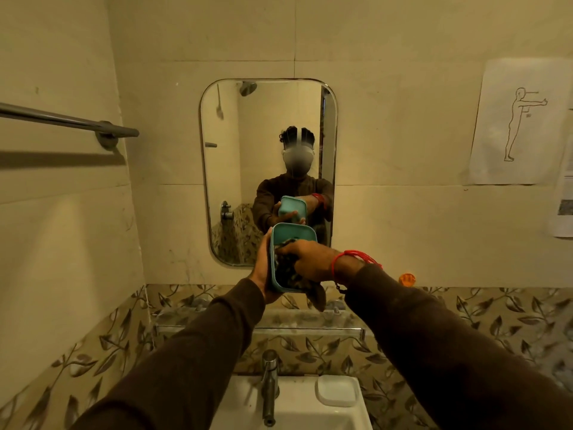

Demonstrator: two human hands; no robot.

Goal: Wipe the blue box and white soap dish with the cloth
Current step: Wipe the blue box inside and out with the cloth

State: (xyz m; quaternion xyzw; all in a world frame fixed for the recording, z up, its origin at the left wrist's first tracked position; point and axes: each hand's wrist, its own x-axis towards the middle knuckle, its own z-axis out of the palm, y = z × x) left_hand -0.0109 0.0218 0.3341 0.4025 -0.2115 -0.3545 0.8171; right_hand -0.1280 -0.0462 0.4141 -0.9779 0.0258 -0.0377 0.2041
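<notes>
Up in front of the mirror (268, 144), well above the basin (297, 408): blue box (293, 240) held tilted, open side toward the camera. Gripped from the left side by the left hand (263, 268), fingers wrapped round its wall and underside. Stuffed inside, the dark cloth (286, 268), pressed into the box by the right hand (307, 262), fingers curled over the fabric, a tail of it hanging below the box's lower edge. Red thread bracelet (356, 257) on that wrist. Below, on the basin's right rear corner, the white soap dish (337, 390), untouched, just beside the tap (269, 386). Glass shelf (260, 318) under the mirror, towel rail (68, 121) on the left wall, paper drawing (521, 119) on the right wall.

Judging the risks: too hard a push with the cloth against a one-handed hold, and the box probably slips and drops onto tap or basin. Dangling tail likely to snag the shelf on the way down. Soap dish near the edge, easy to knock off with a sleeve.
</notes>
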